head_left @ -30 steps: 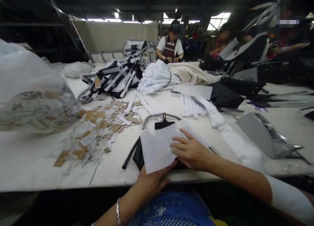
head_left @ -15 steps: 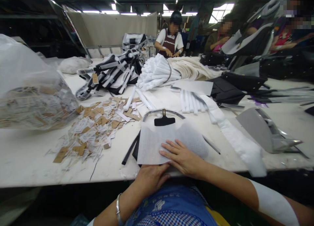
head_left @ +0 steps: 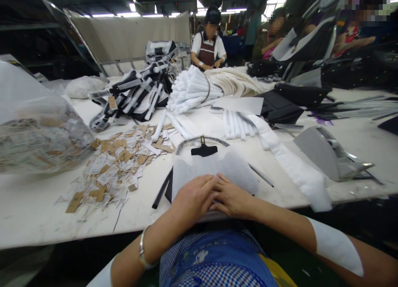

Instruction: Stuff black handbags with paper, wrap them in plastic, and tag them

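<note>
A white sheet of thin wrapping paper (head_left: 214,166) lies over a black bag piece (head_left: 169,187) at the table's near edge. A black tab with a metal clasp (head_left: 203,149) and a curved grey handle (head_left: 202,139) stick out beyond the sheet. My left hand (head_left: 192,195) and my right hand (head_left: 231,198) rest side by side on the near part of the sheet, fingers flat and touching each other. Neither hand grips anything. A bangle sits on my left wrist.
Loose paper tags (head_left: 115,162) are scattered to the left, beside a clear bag (head_left: 40,125) of more tags. White rolled tubes (head_left: 192,92), black-and-white bags (head_left: 137,96), white foam strips (head_left: 292,166) and a grey part (head_left: 323,154) lie farther out. Other people work at the far end.
My left hand came up from under the table edge onto the sheet beside my right hand. The sheet has been spread flatter over the black piece.
</note>
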